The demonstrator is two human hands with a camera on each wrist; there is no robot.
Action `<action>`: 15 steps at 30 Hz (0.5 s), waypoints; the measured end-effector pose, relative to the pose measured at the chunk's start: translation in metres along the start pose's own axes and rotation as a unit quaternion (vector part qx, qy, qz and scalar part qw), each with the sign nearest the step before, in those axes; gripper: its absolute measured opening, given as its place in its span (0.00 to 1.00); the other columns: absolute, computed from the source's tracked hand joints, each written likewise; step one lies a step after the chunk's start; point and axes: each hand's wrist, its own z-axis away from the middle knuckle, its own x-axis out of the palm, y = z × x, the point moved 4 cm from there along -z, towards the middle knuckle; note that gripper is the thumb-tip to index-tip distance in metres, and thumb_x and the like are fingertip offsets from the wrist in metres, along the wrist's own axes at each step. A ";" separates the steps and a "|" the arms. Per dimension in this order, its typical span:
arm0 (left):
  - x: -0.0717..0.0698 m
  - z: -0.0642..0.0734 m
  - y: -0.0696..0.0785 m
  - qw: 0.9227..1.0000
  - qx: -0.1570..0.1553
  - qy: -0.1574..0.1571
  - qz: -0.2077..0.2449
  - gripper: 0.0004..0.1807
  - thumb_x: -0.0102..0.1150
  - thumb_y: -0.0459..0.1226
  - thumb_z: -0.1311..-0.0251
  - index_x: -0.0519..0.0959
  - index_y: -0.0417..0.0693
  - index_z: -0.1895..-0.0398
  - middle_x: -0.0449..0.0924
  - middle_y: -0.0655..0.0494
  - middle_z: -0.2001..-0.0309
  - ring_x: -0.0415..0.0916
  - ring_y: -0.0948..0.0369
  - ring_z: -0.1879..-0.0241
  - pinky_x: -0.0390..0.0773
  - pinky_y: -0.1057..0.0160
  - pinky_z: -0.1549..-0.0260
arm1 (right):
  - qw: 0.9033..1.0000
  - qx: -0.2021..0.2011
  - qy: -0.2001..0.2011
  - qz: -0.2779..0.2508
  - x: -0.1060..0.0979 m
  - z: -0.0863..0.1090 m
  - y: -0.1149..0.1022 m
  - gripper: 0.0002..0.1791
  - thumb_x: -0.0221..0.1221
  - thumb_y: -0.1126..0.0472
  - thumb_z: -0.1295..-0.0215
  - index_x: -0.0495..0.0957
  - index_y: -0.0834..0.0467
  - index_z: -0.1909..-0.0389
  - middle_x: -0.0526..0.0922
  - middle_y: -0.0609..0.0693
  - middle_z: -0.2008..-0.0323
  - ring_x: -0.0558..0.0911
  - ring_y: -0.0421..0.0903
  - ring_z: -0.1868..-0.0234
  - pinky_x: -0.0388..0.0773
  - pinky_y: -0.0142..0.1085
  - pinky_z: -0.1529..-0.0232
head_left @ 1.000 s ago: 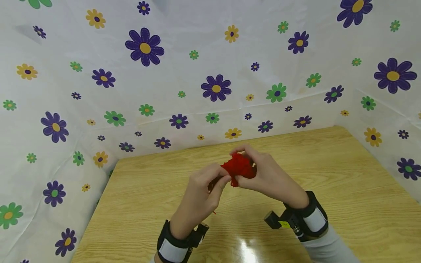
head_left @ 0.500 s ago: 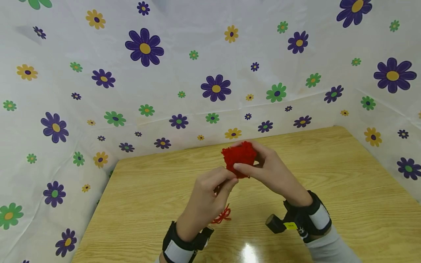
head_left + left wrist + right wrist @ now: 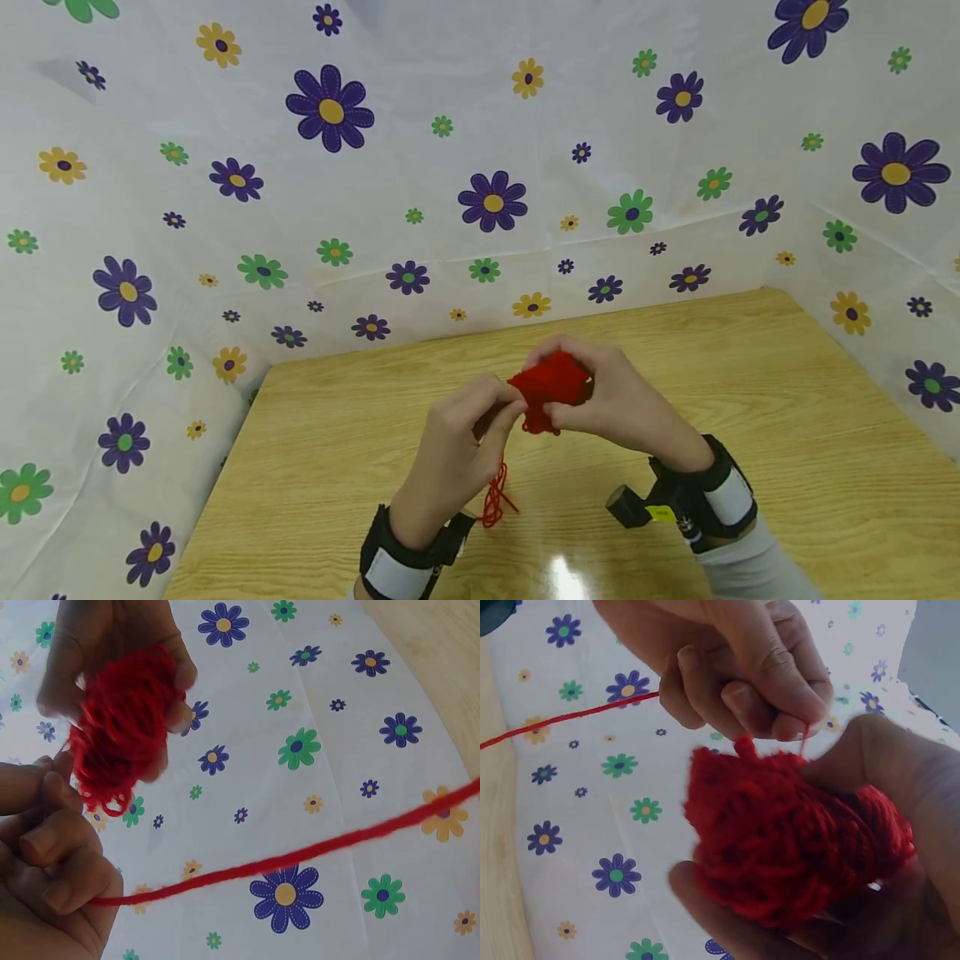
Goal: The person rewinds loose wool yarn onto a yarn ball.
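Observation:
A fuzzy bundle of red yarn [image 3: 553,385] sits in my right hand [image 3: 618,406], gripped between the thumb and fingers above the table. My left hand [image 3: 468,437] is just left of it and pinches a red strand [image 3: 805,741] between thumb and forefinger, close to the bundle. In the left wrist view the same strand [image 3: 300,855] leaves the curled lower fingers and runs off to the right. Loose loops of red yarn [image 3: 495,498] show below my left hand in the head view. Part of the bundle is hidden behind my right fingers.
The wooden table [image 3: 337,458] spreads under both hands. A white flowered cloth [image 3: 420,167] stands behind it and along both sides. Black straps with small cameras [image 3: 628,506] are on both wrists.
The right hand turned the bundle up and then back down. The left hand rose slightly with it and came back to the left. The loose loops have come further into view below.

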 end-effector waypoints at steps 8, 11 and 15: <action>-0.003 -0.001 0.003 0.998 0.048 0.036 0.003 0.10 0.69 0.23 0.43 0.80 0.43 0.64 0.75 0.55 0.72 0.64 0.66 0.77 0.67 0.71 0.82 | 0.996 -0.014 -0.087 -0.020 0.003 0.003 -0.005 0.22 0.62 0.75 0.47 0.77 0.55 0.51 0.83 0.52 0.56 0.81 0.53 0.59 0.86 0.42 0.67; -0.005 -0.002 0.002 0.998 0.048 0.046 0.015 0.11 0.70 0.22 0.45 0.81 0.43 0.64 0.75 0.54 0.72 0.64 0.65 0.77 0.68 0.69 0.83 | 0.994 -0.019 -0.093 -0.046 0.003 0.004 -0.006 0.22 0.60 0.76 0.48 0.77 0.56 0.52 0.83 0.53 0.56 0.80 0.55 0.58 0.86 0.43 0.66; -0.008 -0.002 0.000 0.997 0.047 0.063 0.017 0.06 0.69 0.26 0.40 0.81 0.42 0.65 0.75 0.54 0.72 0.64 0.65 0.78 0.67 0.67 0.84 | 0.991 -0.020 -0.099 -0.088 0.000 0.005 -0.005 0.22 0.58 0.78 0.47 0.76 0.58 0.51 0.81 0.56 0.55 0.80 0.57 0.57 0.86 0.45 0.66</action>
